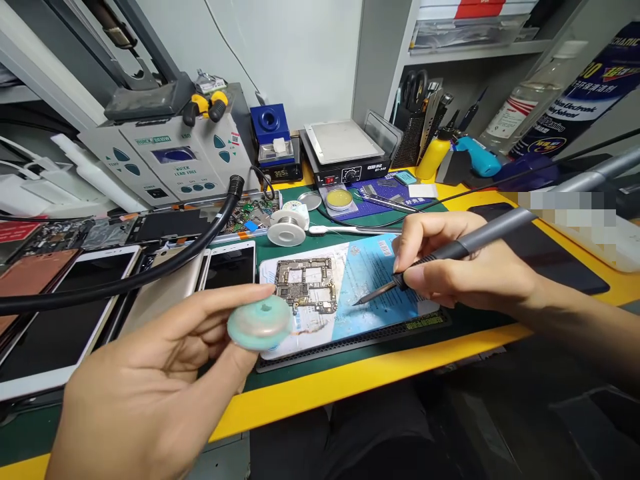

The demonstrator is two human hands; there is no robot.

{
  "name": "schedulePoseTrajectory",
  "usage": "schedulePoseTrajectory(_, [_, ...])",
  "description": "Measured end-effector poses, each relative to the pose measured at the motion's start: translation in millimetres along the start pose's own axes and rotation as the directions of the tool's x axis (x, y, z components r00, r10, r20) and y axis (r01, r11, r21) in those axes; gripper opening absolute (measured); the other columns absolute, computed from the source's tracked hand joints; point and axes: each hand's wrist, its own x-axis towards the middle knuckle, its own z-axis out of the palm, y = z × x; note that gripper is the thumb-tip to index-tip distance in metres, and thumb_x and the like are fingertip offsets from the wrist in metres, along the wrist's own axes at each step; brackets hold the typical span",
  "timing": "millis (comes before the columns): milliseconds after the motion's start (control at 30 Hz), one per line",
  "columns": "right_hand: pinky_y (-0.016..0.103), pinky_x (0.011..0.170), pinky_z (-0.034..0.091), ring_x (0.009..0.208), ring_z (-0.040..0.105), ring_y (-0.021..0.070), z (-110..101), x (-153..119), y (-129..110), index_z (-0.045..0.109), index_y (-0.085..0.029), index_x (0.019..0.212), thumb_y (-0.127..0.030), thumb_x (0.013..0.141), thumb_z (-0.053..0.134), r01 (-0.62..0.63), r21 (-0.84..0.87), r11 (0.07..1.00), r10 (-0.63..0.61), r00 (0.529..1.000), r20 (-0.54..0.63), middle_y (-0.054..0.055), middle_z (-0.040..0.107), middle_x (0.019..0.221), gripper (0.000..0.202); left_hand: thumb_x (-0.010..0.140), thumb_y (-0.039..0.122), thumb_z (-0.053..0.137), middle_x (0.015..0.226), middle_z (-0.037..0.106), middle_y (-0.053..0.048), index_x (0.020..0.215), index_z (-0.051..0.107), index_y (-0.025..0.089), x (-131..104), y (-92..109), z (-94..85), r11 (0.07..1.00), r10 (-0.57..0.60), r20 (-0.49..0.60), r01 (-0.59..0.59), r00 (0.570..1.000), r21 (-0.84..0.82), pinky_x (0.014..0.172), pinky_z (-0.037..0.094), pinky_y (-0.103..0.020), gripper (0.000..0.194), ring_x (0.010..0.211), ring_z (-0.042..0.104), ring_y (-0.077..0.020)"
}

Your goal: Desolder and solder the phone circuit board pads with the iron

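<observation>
Pinched between our left hand's (145,393) thumb and forefinger, the teal disc (260,323) seems light, stiff and smooth, best taken by its rounded rim; our right hand (470,270) grips the slim grey soldering iron (493,230) near its pointed metal tip, which we should never touch; the thin, intricately cut circuit board (295,291), probably fragile, lies flat on the blue-and-white card (367,267); we'd hold its edges.

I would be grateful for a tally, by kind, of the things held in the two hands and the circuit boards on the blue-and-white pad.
Teal disc, left hand: 1
Soldering iron, right hand: 1
Circuit board: 1
Total: 3
</observation>
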Motion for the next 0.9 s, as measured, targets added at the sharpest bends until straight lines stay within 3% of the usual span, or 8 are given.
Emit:
schedulePoseTrajectory(100, [0.014,0.034,0.041,0.036,0.05,0.0053,-1,1,1,0.074,-0.02,0.071,-0.003,0.074,0.075,-0.006,0.019,1.0,0.006,1.0,0.006,-0.007,0.066,0.05,0.018,0.091,0.036,0.075,0.059,0.074,0.007,0.119,0.08,0.044,3,2,-3.4,0.96,-0.178,0.062,0.187,0.982,-0.207,0.062,0.069,-0.018,0.03,0.073,0.085,-0.0215])
schedulePoseTrajectory(133, [0.014,0.034,0.041,0.036,0.051,0.0054,-1,1,1,0.074,-0.02,0.071,-0.003,0.074,0.075,-0.01,0.019,1.0,0.009,1.0,0.008,-0.007,0.066,0.05,0.018,0.092,0.035,0.074,0.07,0.079,0.005,0.126,0.079,0.042,5,4,-3.7,0.946,-0.205,0.118,0.228,0.972,-0.232,0.066,0.07,-0.021,0.035,0.082,0.086,-0.0246])
schedulePoseTrajectory(200, [0.014,0.034,0.041,0.036,0.051,0.0058,-1,1,1,0.073,-0.02,0.071,-0.004,0.075,0.076,-0.013,0.02,1.0,0.013,1.0,0.011,-0.007,0.065,0.049,0.017,0.093,0.045,0.074,0.084,0.084,0.003,0.126,0.079,0.041,9,9,-2.0,0.943,-0.199,0.139,0.228,0.97,-0.242,0.062,0.069,-0.02,0.034,0.081,0.086,-0.0241])
schedulePoseTrajectory(300, [0.015,0.035,0.04,0.036,0.05,0.0064,-1,-1,2,0.072,-0.02,0.072,-0.007,0.076,0.079,0.005,0.016,1.0,-0.005,1.0,0.018,-0.007,0.063,0.048,0.015,0.092,0.047,0.079,0.087,0.083,0.009,0.114,0.082,0.045,20,18,6.0,0.995,-0.061,0.044,0.064,0.997,-0.073,0.058,0.064,-0.017,0.022,0.065,0.077,-0.0137])
schedulePoseTrajectory(400, [0.016,0.036,0.038,0.037,0.047,0.0065,0,-3,3,0.072,-0.02,0.074,-0.007,0.077,0.079,0.066,-0.012,0.998,-0.065,0.998,0.019,-0.007,0.062,0.048,0.015,0.093,0.04,0.077,0.096,0.082,0.009,0.116,0.08,0.043,33,22,16.1,0.992,0.124,0.055,-0.125,0.991,0.002,0.054,0.054,-0.02,0.023,0.066,0.069,-0.0111])
schedulePoseTrajectory(600, [0.018,0.041,0.037,0.047,0.05,0.008,8,-10,7,0.073,-0.021,0.076,-0.003,0.074,0.077,0.262,-0.224,0.939,-0.275,0.961,-0.03,-0.005,0.062,0.059,0.019,0.099,0.028,0.068,0.114,0.08,-0.002,0.12,0.073,0.026,42,21,26.7,0.939,0.331,0.081,-0.336,0.94,0.068,0.081,0.058,-0.028,0.021,0.1,0.075,-0.0178])
schedulePoseTrajectory(767, [0.024,0.044,0.038,0.049,0.049,0.0111,12,-18,12,0.072,-0.023,0.081,-0.009,0.081,0.077,0.323,-0.402,0.857,-0.345,0.938,0.018,-0.003,0.062,0.062,0.015,0.099,0.018,0.066,0.118,0.081,0.001,0.127,0.067,0.025,37,12,29.3,0.901,0.425,0.049,-0.428,0.904,0.071,0.098,0.057,-0.026,0.028,0.105,0.074,-0.0136])
schedulePoseTrajectory(900, [0.027,0.046,0.04,0.05,0.05,0.0131,14,-20,16,0.071,-0.024,0.083,-0.012,0.081,0.078,0.336,-0.483,0.809,-0.364,0.931,0.037,-0.002,0.062,0.063,0.014,0.099,0.018,0.068,0.12,0.081,0.003,0.129,0.066,0.026,36,8,31.3,0.88,0.462,0.045,-0.464,0.886,0.101,0.103,0.055,-0.022,0.031,0.109,0.074,-0.0121])
